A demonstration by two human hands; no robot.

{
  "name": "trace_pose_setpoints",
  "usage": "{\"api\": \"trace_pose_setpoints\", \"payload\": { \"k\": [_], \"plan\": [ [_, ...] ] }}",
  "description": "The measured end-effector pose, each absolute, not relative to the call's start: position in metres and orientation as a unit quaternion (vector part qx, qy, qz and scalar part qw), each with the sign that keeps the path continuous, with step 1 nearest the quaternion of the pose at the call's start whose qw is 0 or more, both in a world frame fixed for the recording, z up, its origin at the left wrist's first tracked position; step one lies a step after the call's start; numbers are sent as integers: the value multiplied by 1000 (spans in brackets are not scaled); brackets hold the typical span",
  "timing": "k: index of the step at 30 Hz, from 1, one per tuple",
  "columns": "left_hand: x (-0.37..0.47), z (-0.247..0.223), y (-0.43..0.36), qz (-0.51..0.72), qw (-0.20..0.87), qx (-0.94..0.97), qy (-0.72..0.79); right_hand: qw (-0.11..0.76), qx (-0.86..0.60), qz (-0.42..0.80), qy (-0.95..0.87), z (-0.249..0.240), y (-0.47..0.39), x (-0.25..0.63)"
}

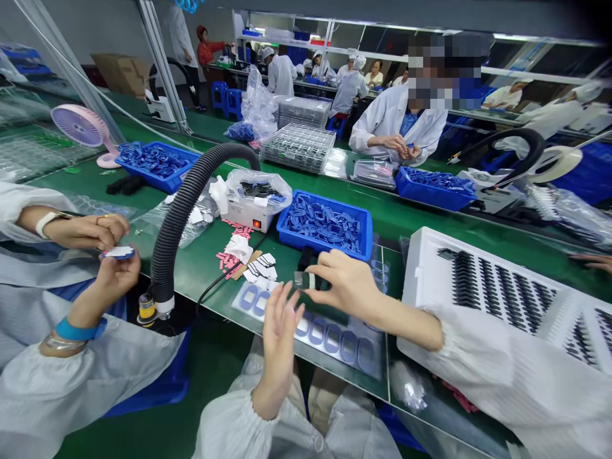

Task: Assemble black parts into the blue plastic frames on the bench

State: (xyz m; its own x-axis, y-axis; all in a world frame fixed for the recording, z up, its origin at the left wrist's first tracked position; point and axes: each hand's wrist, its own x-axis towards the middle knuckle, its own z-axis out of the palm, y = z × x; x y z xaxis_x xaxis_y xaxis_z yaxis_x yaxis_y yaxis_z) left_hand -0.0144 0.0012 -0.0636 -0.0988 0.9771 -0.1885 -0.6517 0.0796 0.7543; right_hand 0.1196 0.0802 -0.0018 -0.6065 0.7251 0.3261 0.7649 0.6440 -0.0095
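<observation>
Above the bench edge, my right hand (347,284) pinches a small dark piece (306,279) with a clear, shiny tab and a pale strip between thumb and fingers. Its exact kind is too small to tell. My left hand (278,328) is raised just beside it, fingers stretched out, holding nothing I can see. Below both hands lies a backing sheet of oval grey-blue stickers (332,339), partly covered by them. White paper pieces (262,271) are scattered left of the dark piece. Behind my right hand stands a blue tray (287,239) heaped with blue plastic parts (322,222).
A white foam tray (415,280) with rows of black parts stands at right. A black ribbed hose (167,229) arches up at left, near a white box (247,213) with a red switch. A co-worker's hands (108,255) work at left; another person (401,127) sits opposite.
</observation>
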Motion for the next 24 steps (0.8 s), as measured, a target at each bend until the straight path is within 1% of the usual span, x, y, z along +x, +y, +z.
{"api": "trace_pose_setpoints", "payload": {
  "k": [2,4,7,9,12,15,24],
  "plan": [
    [-27,-69,2,625,558,310,449,49,-474,-14,-879,-10,98,110],
    [-38,-74,6,572,485,424,508,-14,-493,12,-870,-19,109,101],
    [-48,-79,15,477,339,590,557,-37,-498,16,-866,-32,114,92],
    [-51,-81,25,422,247,659,572,-47,-506,16,-861,-38,113,91],
    [-50,-85,40,354,164,713,583,-54,-524,13,-850,-41,111,93],
    [-46,-89,53,310,130,740,583,-56,-539,12,-841,-40,111,94],
    [-30,-94,74,271,136,756,580,-35,-567,0,-823,-34,108,93]
  ]
}}
